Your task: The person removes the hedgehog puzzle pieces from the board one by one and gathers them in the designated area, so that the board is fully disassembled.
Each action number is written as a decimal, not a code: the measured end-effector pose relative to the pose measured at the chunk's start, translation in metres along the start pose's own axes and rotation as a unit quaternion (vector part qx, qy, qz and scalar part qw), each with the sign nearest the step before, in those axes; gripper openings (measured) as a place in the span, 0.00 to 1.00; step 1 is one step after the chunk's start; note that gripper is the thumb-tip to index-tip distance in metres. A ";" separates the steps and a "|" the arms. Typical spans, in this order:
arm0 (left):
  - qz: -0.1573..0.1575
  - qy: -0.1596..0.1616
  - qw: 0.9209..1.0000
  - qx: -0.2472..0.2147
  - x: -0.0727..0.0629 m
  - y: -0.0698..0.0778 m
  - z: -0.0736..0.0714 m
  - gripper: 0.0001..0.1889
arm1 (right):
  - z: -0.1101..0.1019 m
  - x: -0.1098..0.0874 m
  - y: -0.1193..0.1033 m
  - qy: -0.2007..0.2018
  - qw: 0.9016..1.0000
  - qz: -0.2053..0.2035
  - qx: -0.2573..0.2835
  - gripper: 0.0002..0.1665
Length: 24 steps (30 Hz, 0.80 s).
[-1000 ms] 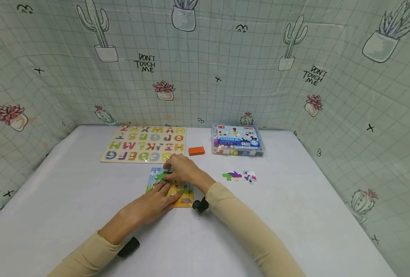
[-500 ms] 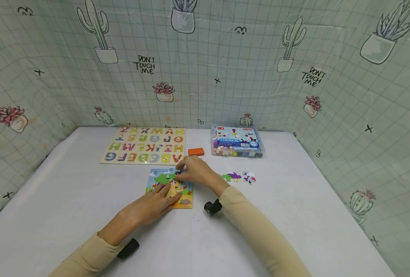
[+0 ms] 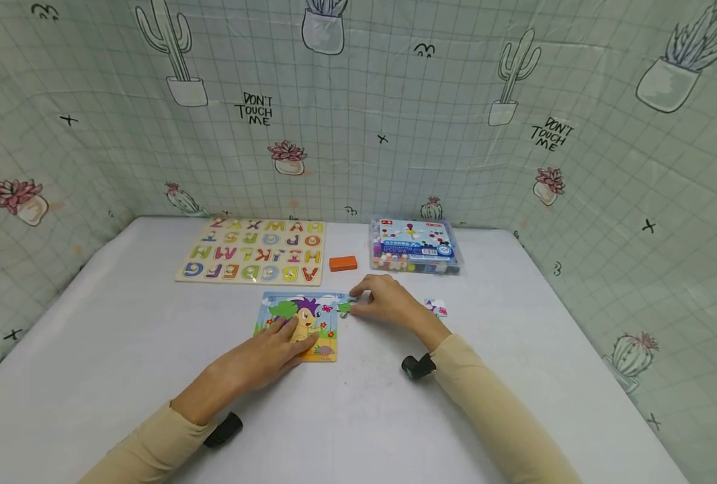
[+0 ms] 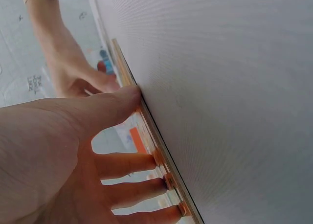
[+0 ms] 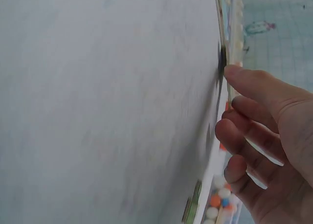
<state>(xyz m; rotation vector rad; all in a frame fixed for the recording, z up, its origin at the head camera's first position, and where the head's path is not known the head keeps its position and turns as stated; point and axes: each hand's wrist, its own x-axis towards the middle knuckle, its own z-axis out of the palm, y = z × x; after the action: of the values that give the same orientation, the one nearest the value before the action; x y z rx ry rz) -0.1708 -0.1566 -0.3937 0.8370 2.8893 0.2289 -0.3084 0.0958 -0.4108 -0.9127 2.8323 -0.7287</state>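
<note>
A hedgehog jigsaw puzzle in a flat tray lies on the white table. My left hand rests on its lower left part, fingers straight and spread; in the left wrist view the fingertips touch the board. Just off the puzzle's upper right corner, my right hand pinches a green puzzle piece between thumb and forefinger. Farther right lies a loose white and pink puzzle piece, partly covered by that hand. Low in the right wrist view, loose pieces lie on the table.
Behind the puzzle is a wooden alphabet board. An orange block lies to its right, then a clear plastic box of coloured beads. Printed cloth hangs around the table's back and sides.
My right hand has moved right, from over the puzzle to beyond its edge, taking the green piece along. The hedgehog's purple spines now show. My left hand has stayed in place.
</note>
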 end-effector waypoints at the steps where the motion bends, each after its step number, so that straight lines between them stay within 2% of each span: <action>1: -0.002 0.000 1.000 -0.004 0.000 0.000 0.000 0.23 | -0.002 -0.002 0.002 0.000 1.000 0.001 -0.002 0.19; 8: -0.004 -0.004 1.000 -0.004 0.001 -0.001 0.000 0.23 | -0.013 -0.017 0.014 -0.005 1.000 0.004 -0.016 0.19; 13: 0.001 0.004 1.000 0.006 0.002 -0.002 0.000 0.23 | -0.019 -0.024 0.021 -0.003 1.000 0.001 -0.027 0.19; 24: 0.008 0.002 1.000 -0.010 0.000 -0.001 0.001 0.23 | -0.019 -0.031 0.029 -0.001 0.999 -0.009 -0.034 0.19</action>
<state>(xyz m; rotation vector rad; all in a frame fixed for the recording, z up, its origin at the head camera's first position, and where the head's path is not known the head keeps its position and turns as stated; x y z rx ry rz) -0.1713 -0.1574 -0.3944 0.8589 2.8791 0.2604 -0.3026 0.1417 -0.4094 -0.9480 2.8676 -0.6381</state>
